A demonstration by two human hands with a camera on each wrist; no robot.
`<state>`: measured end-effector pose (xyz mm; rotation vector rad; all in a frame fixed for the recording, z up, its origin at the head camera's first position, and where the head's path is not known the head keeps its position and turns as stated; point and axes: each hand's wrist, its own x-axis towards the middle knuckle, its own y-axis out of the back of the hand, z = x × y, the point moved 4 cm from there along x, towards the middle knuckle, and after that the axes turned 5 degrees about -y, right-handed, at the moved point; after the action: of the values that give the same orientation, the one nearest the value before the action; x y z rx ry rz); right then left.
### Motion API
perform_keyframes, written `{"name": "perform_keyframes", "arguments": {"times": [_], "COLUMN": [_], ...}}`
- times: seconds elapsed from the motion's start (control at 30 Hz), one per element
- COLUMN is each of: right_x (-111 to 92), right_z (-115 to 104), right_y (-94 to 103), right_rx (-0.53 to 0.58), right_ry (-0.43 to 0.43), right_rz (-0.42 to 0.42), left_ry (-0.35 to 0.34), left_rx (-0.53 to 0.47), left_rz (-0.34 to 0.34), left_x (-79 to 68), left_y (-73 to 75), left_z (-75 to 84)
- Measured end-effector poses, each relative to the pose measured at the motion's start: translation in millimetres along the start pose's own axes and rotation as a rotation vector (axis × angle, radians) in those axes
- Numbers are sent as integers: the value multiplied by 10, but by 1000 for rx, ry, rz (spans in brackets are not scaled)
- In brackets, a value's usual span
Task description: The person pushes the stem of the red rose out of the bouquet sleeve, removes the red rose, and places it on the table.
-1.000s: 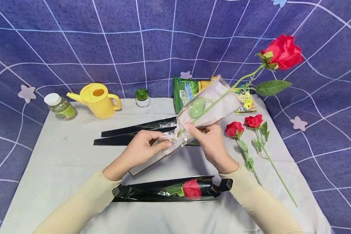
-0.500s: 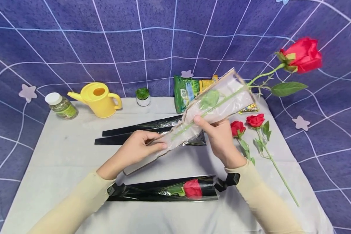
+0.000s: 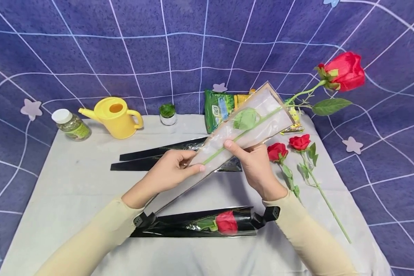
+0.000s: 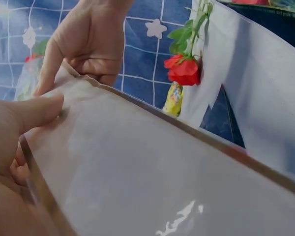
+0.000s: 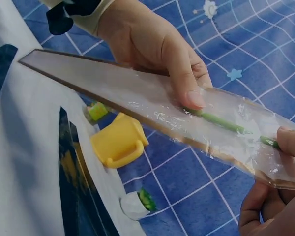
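Note:
A tapered flower sleeve (image 3: 220, 143), whitish and clear with brown edges, is held slanting above the table by both hands. Inside it runs the green stem of a red rose (image 3: 345, 72), whose bloom and one leaf stick out past the wide end. My left hand (image 3: 167, 170) pinches the sleeve's narrower part, thumb on top, near the stem's lower end. Farther up, my right hand (image 3: 253, 165) grips the sleeve, thumb over the stem and fingers underneath. In the right wrist view the stem (image 5: 221, 121) shows through the film between both thumbs.
A black-wrapped rose (image 3: 225, 223) lies in front; black sleeves (image 3: 134, 166) lie behind the hands. Two loose roses (image 3: 300, 142) are at right. Along the back stand a jar (image 3: 71, 125), yellow watering can (image 3: 115, 120), potted plant (image 3: 167, 115) and green packet (image 3: 214, 111).
The crumpled sleeve has straightened out around the stem. The rose and sleeve swung right, then back a little left and down. Both hands keep hold.

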<state>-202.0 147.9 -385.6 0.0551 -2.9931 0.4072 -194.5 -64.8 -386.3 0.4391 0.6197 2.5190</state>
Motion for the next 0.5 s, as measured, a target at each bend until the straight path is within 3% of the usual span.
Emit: {"name": "perform_keyframes", "arguments": {"times": [0.17, 0.33, 0.5], "right_x": [-24, -70, -41], "right_z": [-22, -74, -137], "right_y": [20, 167, 426], "right_rx": [29, 137, 393], "right_ry": [-16, -10, 68], "right_rz": [-42, -154, -217], "left_ry": [-5, 0, 37], "left_rx": [22, 23, 13], "left_rz": [2, 3, 19], "left_x": [-9, -51, -156], "left_y": [17, 60, 149], "left_z": [28, 23, -35]}}
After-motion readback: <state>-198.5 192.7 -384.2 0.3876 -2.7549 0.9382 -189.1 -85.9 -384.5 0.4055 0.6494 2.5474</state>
